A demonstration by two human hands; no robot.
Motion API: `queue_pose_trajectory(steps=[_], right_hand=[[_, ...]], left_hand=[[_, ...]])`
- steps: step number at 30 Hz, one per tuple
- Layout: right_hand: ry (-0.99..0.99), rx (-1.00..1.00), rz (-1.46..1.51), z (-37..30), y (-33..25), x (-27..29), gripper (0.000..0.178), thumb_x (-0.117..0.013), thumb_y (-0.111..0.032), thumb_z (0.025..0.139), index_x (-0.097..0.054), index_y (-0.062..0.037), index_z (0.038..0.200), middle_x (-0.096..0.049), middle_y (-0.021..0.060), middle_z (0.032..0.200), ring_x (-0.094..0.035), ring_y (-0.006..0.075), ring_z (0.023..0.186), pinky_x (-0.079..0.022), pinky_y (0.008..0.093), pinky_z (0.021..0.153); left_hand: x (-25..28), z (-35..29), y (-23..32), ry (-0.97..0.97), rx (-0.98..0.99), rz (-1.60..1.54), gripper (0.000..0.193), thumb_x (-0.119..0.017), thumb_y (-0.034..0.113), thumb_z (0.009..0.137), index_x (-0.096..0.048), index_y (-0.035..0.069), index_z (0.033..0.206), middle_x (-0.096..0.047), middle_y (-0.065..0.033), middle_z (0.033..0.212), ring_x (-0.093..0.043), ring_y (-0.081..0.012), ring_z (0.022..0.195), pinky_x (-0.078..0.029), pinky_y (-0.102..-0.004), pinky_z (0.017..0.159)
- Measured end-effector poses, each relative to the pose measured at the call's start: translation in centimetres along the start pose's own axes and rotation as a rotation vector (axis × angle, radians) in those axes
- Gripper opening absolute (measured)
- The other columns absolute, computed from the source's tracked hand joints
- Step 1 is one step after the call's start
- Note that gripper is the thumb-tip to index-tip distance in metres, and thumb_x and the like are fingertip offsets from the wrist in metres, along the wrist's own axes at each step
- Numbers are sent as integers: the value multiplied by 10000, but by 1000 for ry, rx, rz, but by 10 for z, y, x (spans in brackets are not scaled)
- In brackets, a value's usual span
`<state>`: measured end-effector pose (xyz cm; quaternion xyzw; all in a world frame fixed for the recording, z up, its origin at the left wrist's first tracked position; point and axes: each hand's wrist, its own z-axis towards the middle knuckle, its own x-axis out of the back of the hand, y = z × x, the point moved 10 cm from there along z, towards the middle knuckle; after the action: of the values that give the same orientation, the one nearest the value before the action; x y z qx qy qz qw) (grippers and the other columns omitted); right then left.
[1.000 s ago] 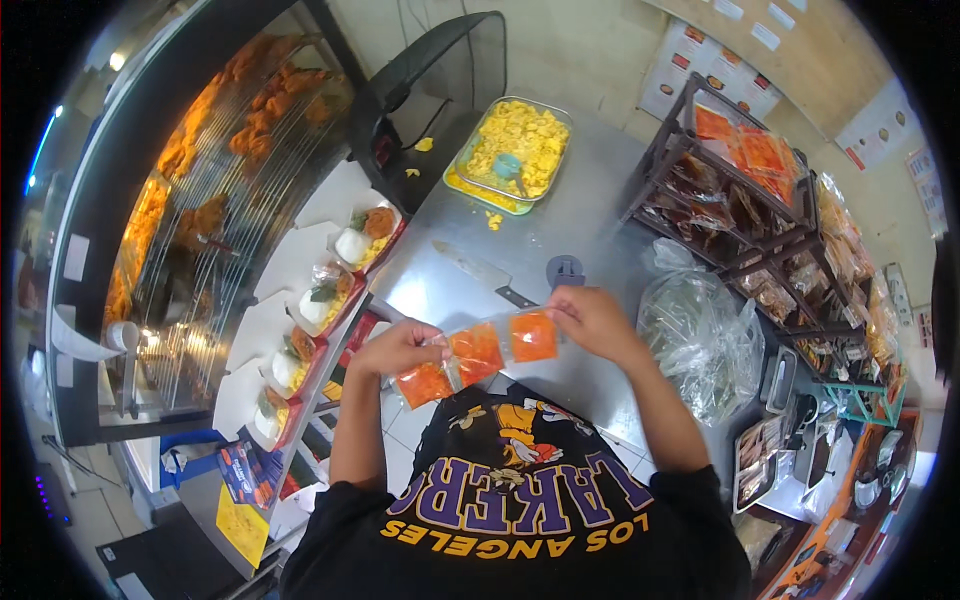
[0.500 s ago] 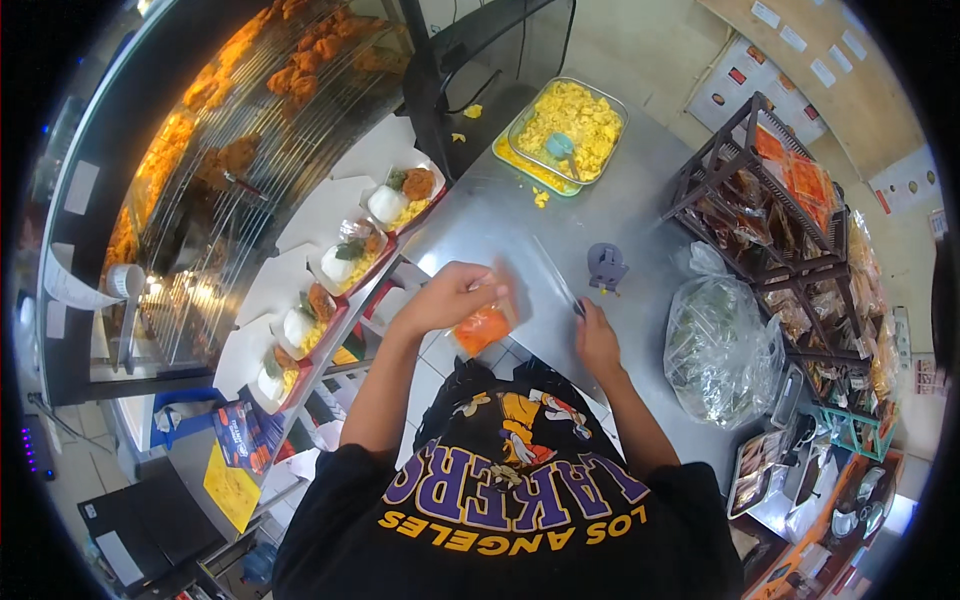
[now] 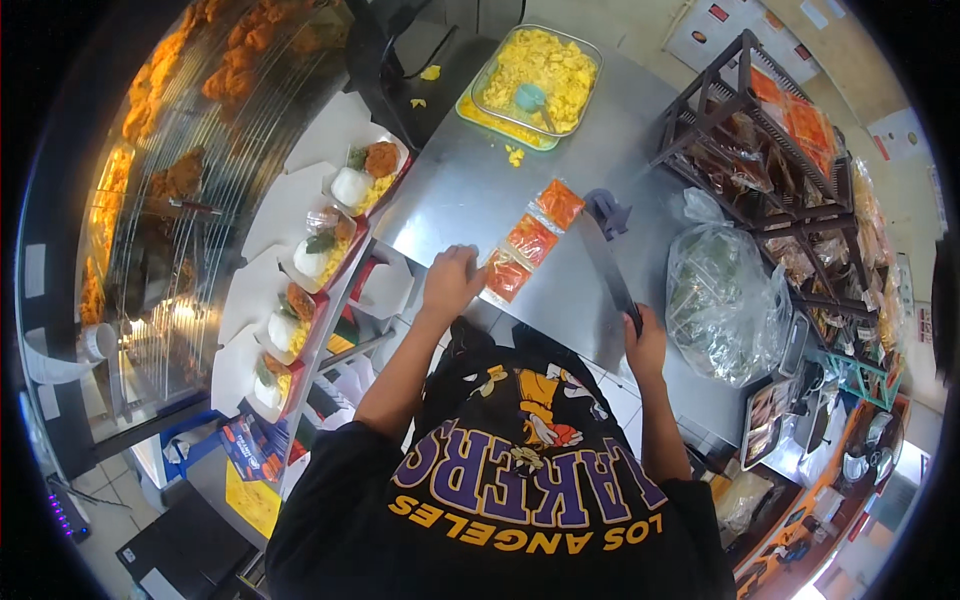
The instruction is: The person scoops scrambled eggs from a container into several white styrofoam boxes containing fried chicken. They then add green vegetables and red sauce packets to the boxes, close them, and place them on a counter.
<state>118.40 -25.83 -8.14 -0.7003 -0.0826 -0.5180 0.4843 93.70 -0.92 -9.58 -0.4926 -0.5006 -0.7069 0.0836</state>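
Note:
A strip of three clear sachets with red-orange sauce (image 3: 531, 241) lies stretched out flat on the steel table, slanting away from me. My left hand (image 3: 453, 282) is at the strip's near end, fingers bent and tips on the edge of the closest sachet. My right hand (image 3: 646, 342) is wrapped round the dark handle of a long knife (image 3: 610, 265). Its wide blade points away from me, just right of the strip, with the tip near the farthest sachet. A purple-grey holder-like object (image 3: 607, 212) sits beside the blade, partly hidden by it.
Open meal boxes (image 3: 322, 262) with rice, egg and fried chicken line the left shelf by a heated cabinet (image 3: 200, 225). A glass tray of scrambled egg (image 3: 598, 75) stands at the back. To the right are a bag of greens (image 3: 722, 315) and dark baskets (image 3: 745, 150).
The sachet strip, bunched in my left hand before, now lies spread on the table. My right hand has moved right with the knife, and the view has shifted.

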Motion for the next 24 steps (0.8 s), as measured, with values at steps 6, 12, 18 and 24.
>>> queue_pose_trajectory(steps=[6, 12, 18, 24], right_hand=[[-146, -238, 146, -89, 44, -7, 211, -614, -177, 846, -552, -6, 953, -619, 167, 729, -612, 282, 632, -457, 366, 581], [-341, -512, 419, -212, 100, -55, 154, -660, -131, 784, -569, -7, 800, -588, 103, 655, -499, 134, 558, -416, 305, 525], [-486, -585, 157, -216, 81, -115, 157, -663, -128, 778, -570, -6, 813, -590, 105, 659, -507, 139, 565, -419, 306, 531], [-454, -686, 55, -252, 104, -69, 162, -666, -125, 773, -570, -6, 827, -592, 107, 664, -515, 145, 573, -423, 307, 538]], left_hand=[[-38, -161, -170, -706, 423, 424, 258, -527, 193, 797, -646, -7, 909, -646, -209, 920, -623, -368, 884, -487, -459, 764], [-86, -447, -140, -1601, 502, -207, 277, -592, 264, 773, -673, 22, 881, -655, -192, 930, -634, -336, 884, -508, -412, 771], [-63, -477, -46, -1492, 600, -465, 280, -595, 267, 773, -672, 23, 885, -655, -190, 929, -634, -335, 884, -506, -413, 772], [-31, -485, -38, -1537, 612, -492, 284, -598, 271, 773, -671, 23, 889, -656, -188, 928, -633, -334, 884, -504, -415, 774]])
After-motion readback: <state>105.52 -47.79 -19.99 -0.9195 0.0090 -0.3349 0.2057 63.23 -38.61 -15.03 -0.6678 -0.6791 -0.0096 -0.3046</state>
